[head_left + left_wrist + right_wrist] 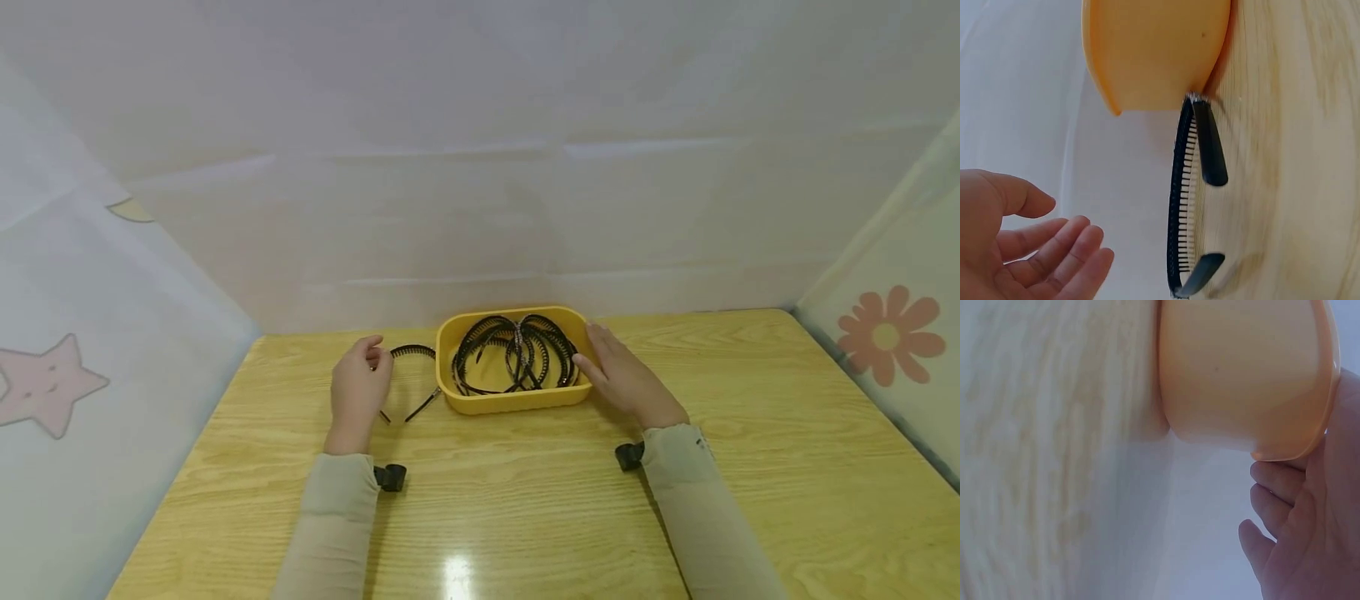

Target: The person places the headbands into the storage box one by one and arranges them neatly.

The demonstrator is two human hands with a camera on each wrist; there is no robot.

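Observation:
A yellow plastic bin (pixel 480 403) sits on the wooden table, holding several black toothed headbands (pixel 555 337) in a tangled pile. One more black headband (pixel 1175 187) lies on the table just left of the bin, its one side close against the bin wall. My left hand (pixel 362 383) hovers by this headband's left side, fingers loosely bent and nothing between them. At the bin's right end, my right hand (pixel 626 379) holds the wall, with the thumb over the rim on the inner side and the fingers along the outside.
The wooden table (pixel 487 517) reaches back to a pale sheet wall (pixel 420 225) right behind the bin. Side sheets with a star print (pixel 52 383) and a flower print (pixel 888 337) stand left and right. A small black camera mount sits at each wrist.

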